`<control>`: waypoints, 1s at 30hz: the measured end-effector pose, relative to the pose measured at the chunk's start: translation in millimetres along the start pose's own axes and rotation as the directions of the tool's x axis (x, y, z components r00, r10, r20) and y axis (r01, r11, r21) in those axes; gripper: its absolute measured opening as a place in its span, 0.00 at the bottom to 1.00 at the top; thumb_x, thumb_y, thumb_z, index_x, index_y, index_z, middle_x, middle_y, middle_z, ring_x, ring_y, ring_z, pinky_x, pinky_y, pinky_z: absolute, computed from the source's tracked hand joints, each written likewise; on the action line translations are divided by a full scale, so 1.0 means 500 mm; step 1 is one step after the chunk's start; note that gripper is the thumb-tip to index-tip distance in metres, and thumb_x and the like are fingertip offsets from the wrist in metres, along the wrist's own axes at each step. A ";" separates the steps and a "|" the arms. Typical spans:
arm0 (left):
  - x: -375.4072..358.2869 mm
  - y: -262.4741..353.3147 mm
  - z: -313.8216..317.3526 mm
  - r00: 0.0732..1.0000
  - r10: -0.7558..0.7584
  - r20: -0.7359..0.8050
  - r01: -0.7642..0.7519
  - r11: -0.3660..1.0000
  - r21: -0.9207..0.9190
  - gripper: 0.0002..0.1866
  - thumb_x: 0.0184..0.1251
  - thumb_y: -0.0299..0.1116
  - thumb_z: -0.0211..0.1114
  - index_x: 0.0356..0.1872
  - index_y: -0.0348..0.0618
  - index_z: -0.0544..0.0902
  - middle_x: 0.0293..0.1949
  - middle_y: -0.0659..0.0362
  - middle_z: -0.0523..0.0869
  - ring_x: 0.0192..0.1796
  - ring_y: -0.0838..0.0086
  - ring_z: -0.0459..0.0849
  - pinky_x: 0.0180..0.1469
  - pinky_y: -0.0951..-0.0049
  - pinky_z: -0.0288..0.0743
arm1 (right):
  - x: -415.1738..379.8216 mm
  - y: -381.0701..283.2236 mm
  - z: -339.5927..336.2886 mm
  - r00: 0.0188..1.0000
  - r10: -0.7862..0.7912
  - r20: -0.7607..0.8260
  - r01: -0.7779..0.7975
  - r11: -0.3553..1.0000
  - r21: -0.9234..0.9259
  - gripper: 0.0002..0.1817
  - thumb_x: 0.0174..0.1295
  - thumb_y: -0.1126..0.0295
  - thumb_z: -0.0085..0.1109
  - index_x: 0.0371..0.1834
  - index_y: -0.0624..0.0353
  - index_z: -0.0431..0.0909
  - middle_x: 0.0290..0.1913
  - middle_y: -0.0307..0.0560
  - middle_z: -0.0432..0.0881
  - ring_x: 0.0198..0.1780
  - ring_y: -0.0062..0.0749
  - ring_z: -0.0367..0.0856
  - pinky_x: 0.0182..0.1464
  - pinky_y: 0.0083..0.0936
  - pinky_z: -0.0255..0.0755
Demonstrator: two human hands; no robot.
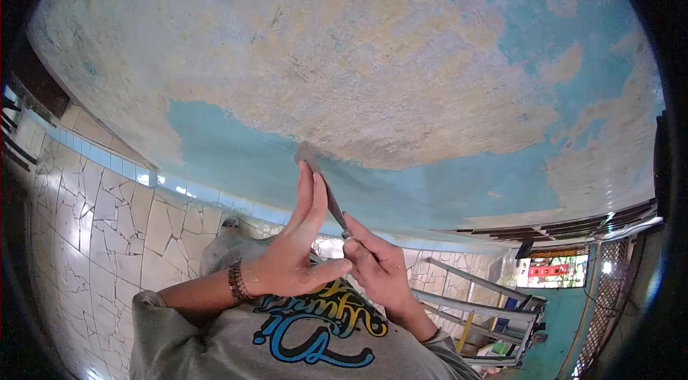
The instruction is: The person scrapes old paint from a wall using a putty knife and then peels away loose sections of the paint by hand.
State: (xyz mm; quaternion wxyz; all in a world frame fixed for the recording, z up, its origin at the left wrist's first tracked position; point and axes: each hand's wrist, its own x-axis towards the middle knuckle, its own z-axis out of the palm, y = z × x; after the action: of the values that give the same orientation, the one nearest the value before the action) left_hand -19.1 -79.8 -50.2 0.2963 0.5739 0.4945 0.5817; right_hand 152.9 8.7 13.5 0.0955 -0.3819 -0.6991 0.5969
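Observation:
My right hand (376, 265) is closed round the handle of a scraper (335, 207) with a long grey metal blade. The blade's tip touches the wall (358, 79) where blue paint meets a bare, patchy area. Along the blade lie the stretched fingers of my left hand (297, 240), with the fingertips near its end and the thumb held out to the side. A beaded bracelet (239, 281) circles the left wrist. Most of the scraper's handle is hidden in the right hand.
A metal ladder (480, 308) stands behind on the right, near a window (552, 269) and a lattice panel (609, 294). Broken-tile flooring (93, 237) spreads below on the left. A light blue tile strip (193, 190) runs along the wall's foot.

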 end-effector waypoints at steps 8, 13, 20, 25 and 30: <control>-0.003 0.012 -0.010 1.000 0.007 0.002 -0.007 1.000 0.002 0.56 0.68 0.48 0.66 0.76 0.26 0.34 0.75 0.26 0.26 0.80 0.40 0.26 0.79 0.56 0.38 | -0.004 0.003 0.012 0.999 -0.031 -0.015 0.031 1.000 0.001 0.24 0.73 0.74 0.53 0.72 0.54 0.71 0.33 0.31 0.77 0.33 0.12 0.69 0.37 0.12 0.67; 0.005 0.004 -0.011 0.995 -0.004 0.100 0.008 0.999 -0.033 0.57 0.68 0.49 0.66 0.76 0.26 0.34 0.75 0.26 0.26 0.80 0.41 0.26 0.78 0.56 0.39 | -0.018 0.008 -0.025 0.998 0.067 -0.014 -0.066 0.996 0.066 0.23 0.74 0.73 0.53 0.72 0.58 0.70 0.37 0.35 0.80 0.38 0.16 0.74 0.43 0.15 0.71; -0.006 -0.002 -0.031 0.995 0.005 0.095 0.000 0.999 -0.047 0.56 0.69 0.50 0.65 0.76 0.24 0.35 0.75 0.26 0.26 0.80 0.41 0.25 0.78 0.54 0.37 | -0.020 0.000 -0.002 1.000 -0.006 -0.028 0.006 1.000 0.000 0.24 0.73 0.74 0.51 0.72 0.55 0.71 0.34 0.36 0.80 0.37 0.14 0.72 0.41 0.14 0.69; -0.013 0.009 -0.035 0.999 0.014 -0.038 -0.015 1.000 -0.012 0.56 0.69 0.50 0.65 0.76 0.23 0.35 0.75 0.26 0.26 0.80 0.41 0.25 0.78 0.54 0.36 | 0.012 -0.032 0.035 1.000 0.005 0.020 -0.004 0.999 -0.039 0.23 0.74 0.73 0.52 0.72 0.56 0.71 0.35 0.35 0.79 0.38 0.15 0.73 0.43 0.15 0.70; -0.002 0.014 -0.045 0.999 0.006 0.054 -0.003 0.999 -0.053 0.56 0.69 0.51 0.65 0.76 0.23 0.35 0.75 0.25 0.26 0.79 0.40 0.25 0.78 0.53 0.36 | -0.012 -0.024 0.012 1.000 -0.012 -0.019 0.012 1.000 0.017 0.23 0.74 0.73 0.53 0.72 0.58 0.71 0.37 0.36 0.79 0.39 0.16 0.73 0.44 0.15 0.69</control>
State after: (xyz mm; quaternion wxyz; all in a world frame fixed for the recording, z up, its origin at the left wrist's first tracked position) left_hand -39.0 -88.2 -41.0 0.3232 0.5827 0.4694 0.5793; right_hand 148.5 0.4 24.8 0.1091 -0.3825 -0.6953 0.5986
